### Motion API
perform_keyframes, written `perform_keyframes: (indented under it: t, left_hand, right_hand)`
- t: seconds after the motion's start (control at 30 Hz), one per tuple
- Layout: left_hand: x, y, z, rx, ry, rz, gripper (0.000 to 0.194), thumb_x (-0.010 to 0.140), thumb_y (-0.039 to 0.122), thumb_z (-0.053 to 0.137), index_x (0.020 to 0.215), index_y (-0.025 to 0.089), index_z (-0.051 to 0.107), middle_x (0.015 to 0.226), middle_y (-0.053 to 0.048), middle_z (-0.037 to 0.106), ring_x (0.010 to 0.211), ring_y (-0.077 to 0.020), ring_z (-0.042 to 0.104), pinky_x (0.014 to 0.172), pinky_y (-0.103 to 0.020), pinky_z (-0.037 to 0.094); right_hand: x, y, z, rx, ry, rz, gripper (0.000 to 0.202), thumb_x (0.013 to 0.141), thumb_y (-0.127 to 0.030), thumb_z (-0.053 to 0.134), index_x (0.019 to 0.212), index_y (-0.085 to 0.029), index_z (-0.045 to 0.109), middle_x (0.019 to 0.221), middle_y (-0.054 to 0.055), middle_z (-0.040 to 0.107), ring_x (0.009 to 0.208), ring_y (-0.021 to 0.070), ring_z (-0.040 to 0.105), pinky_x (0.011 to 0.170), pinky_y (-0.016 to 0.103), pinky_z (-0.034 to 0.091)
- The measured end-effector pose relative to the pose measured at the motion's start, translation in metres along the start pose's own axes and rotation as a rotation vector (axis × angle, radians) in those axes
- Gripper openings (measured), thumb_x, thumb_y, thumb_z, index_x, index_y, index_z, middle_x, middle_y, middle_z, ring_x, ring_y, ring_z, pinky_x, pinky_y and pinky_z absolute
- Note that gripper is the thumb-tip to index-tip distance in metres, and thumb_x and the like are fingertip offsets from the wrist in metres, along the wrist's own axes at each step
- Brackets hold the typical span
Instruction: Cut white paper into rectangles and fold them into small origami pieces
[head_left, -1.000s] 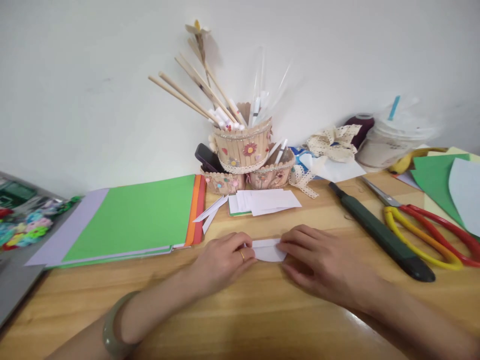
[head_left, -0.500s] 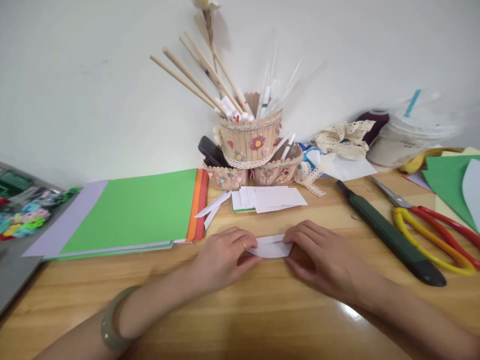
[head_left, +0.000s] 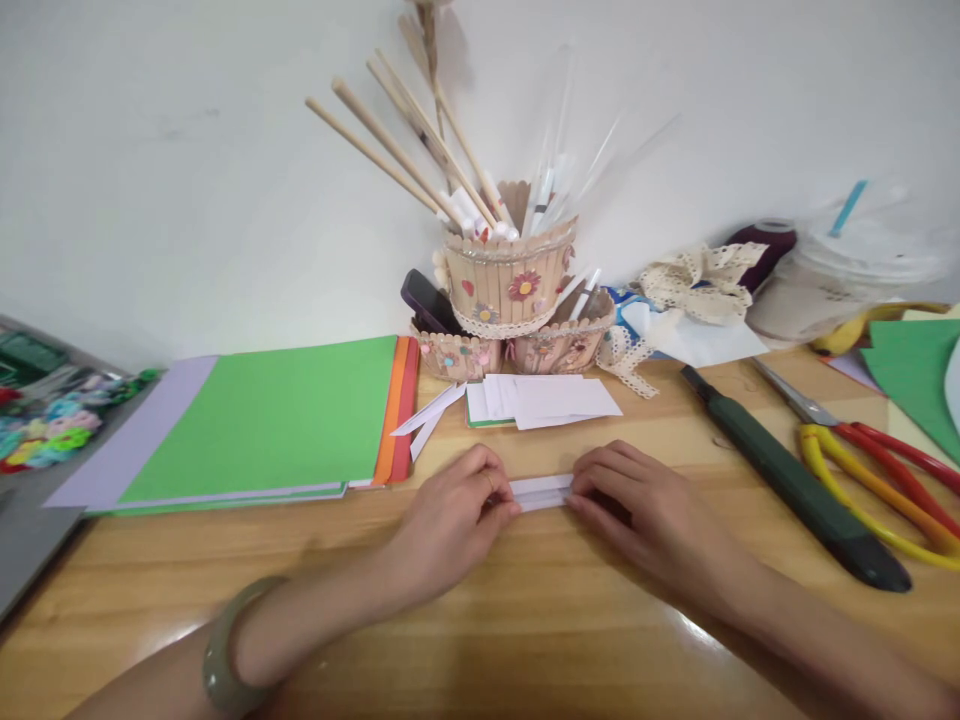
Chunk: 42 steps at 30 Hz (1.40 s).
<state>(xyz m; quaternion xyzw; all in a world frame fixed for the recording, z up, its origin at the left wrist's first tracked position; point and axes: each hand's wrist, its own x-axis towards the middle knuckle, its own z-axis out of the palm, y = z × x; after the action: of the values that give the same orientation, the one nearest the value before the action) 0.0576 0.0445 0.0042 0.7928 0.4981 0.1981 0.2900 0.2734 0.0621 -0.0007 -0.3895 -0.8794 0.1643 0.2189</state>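
Observation:
A small white paper (head_left: 541, 491) with lengthwise creases lies between my hands, just above the wooden table (head_left: 450, 650). My left hand (head_left: 465, 515) pinches its left end between thumb and fingers. At the right end, my right hand (head_left: 637, 500) grips it the same way, its fingertips partly covering the edge. Beyond them sits a small pile of white paper pieces (head_left: 566, 400) over a bit of green, with folded white strips (head_left: 431, 415) beside it on the left.
Coloured sheets (head_left: 270, 420) are stacked on the left. Decorated stick holders (head_left: 510, 285) stand by the wall. A dark green cutter-like tool (head_left: 795, 480) and scissors (head_left: 862, 460) lie on the right, near a plastic cup (head_left: 817, 290).
The front edge of the paper has been folded up, so it looks narrower and flatter. My fingers have closed in on its ends. The view has shifted slightly.

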Motion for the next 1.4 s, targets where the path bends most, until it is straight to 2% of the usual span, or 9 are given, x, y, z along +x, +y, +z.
perform_keyframes:
  t: [0.23, 0.3, 0.4, 0.6, 0.83, 1.0, 1.17, 1.33, 1.4]
  left_hand:
    - [0.002, 0.002, 0.001, 0.138, -0.071, -0.031, 0.008, 0.086, 0.014, 0.049, 0.081, 0.015, 0.055, 0.093, -0.005, 0.049, 0.085, -0.0184, 0.052, 0.078, -0.035, 0.045]
    - [0.001, -0.001, -0.001, 0.107, -0.083, 0.008, 0.001, 0.084, 0.015, 0.054, 0.083, 0.015, 0.055, 0.096, -0.005, 0.049, 0.085, -0.0182, 0.052, 0.078, -0.034, 0.046]
    - [0.001, -0.008, -0.004, 0.006, -0.078, 0.053, 0.009, 0.079, 0.015, 0.063, 0.084, 0.016, 0.055, 0.095, -0.003, 0.048, 0.082, -0.0155, 0.052, 0.075, -0.03, 0.045]
    - [0.003, -0.008, -0.004, -0.147, -0.028, -0.015, 0.011, 0.083, 0.008, 0.054, 0.075, 0.016, 0.057, 0.086, -0.001, 0.049, 0.075, -0.0126, 0.05, 0.065, -0.024, 0.042]
    - [0.001, -0.004, 0.002, -0.175, 0.007, -0.068, 0.01, 0.083, 0.014, 0.056, 0.073, 0.016, 0.058, 0.087, -0.001, 0.047, 0.075, -0.0127, 0.05, 0.067, -0.025, 0.041]
    - [0.002, -0.001, 0.003, -0.133, 0.021, -0.107, 0.008, 0.077, 0.01, 0.06, 0.071, 0.015, 0.057, 0.087, -0.002, 0.048, 0.079, -0.0143, 0.051, 0.072, -0.027, 0.041]
    - [0.002, -0.002, 0.002, -0.089, -0.004, -0.058, 0.01, 0.082, 0.012, 0.053, 0.073, 0.015, 0.056, 0.086, -0.002, 0.049, 0.077, -0.0145, 0.05, 0.069, -0.028, 0.041]
    - [0.001, -0.004, -0.002, -0.13, -0.015, -0.057, 0.009, 0.076, 0.014, 0.066, 0.074, 0.015, 0.057, 0.088, -0.001, 0.049, 0.08, -0.0145, 0.051, 0.072, -0.028, 0.041]
    - [0.002, -0.005, -0.002, -0.154, -0.025, -0.066, 0.01, 0.078, 0.013, 0.064, 0.072, 0.016, 0.056, 0.086, -0.001, 0.049, 0.079, -0.0137, 0.051, 0.072, -0.027, 0.041]
  right_hand:
    - [-0.001, -0.003, 0.002, 0.03, 0.023, 0.036, 0.017, 0.087, -0.017, 0.046, 0.075, -0.018, 0.057, 0.078, 0.006, 0.059, 0.077, 0.0199, 0.052, 0.067, 0.034, 0.044]
    - [-0.002, -0.003, 0.003, 0.043, 0.039, 0.045, 0.016, 0.087, -0.016, 0.046, 0.076, -0.018, 0.057, 0.078, 0.005, 0.06, 0.078, 0.0198, 0.053, 0.067, 0.034, 0.044]
    - [-0.002, -0.002, 0.004, 0.054, 0.05, 0.056, 0.017, 0.087, -0.016, 0.046, 0.076, -0.018, 0.057, 0.079, 0.005, 0.06, 0.078, 0.0195, 0.053, 0.067, 0.033, 0.044]
    - [-0.001, -0.003, 0.002, 0.051, 0.029, 0.081, 0.018, 0.088, -0.017, 0.044, 0.074, -0.018, 0.056, 0.077, 0.005, 0.06, 0.076, 0.0198, 0.052, 0.065, 0.034, 0.044]
    - [0.002, -0.004, 0.004, 0.014, 0.051, 0.083, 0.015, 0.085, -0.016, 0.047, 0.072, -0.019, 0.054, 0.074, 0.004, 0.059, 0.074, 0.0196, 0.052, 0.063, 0.033, 0.044]
    - [0.001, -0.001, 0.006, 0.005, 0.05, 0.085, 0.012, 0.085, -0.018, 0.048, 0.074, -0.019, 0.052, 0.075, 0.004, 0.058, 0.074, 0.0199, 0.051, 0.063, 0.033, 0.043]
    - [0.002, -0.001, 0.006, -0.012, 0.032, 0.063, 0.014, 0.087, -0.018, 0.045, 0.074, -0.019, 0.051, 0.074, 0.005, 0.056, 0.073, 0.0203, 0.05, 0.062, 0.034, 0.043]
    - [0.002, -0.002, 0.006, -0.029, 0.029, 0.063, 0.014, 0.087, -0.017, 0.044, 0.075, -0.019, 0.05, 0.075, 0.005, 0.057, 0.074, 0.0202, 0.051, 0.063, 0.033, 0.043]
    - [0.001, -0.001, 0.006, -0.038, 0.03, 0.06, 0.015, 0.088, -0.017, 0.043, 0.075, -0.019, 0.051, 0.075, 0.005, 0.057, 0.074, 0.0198, 0.051, 0.063, 0.032, 0.044]
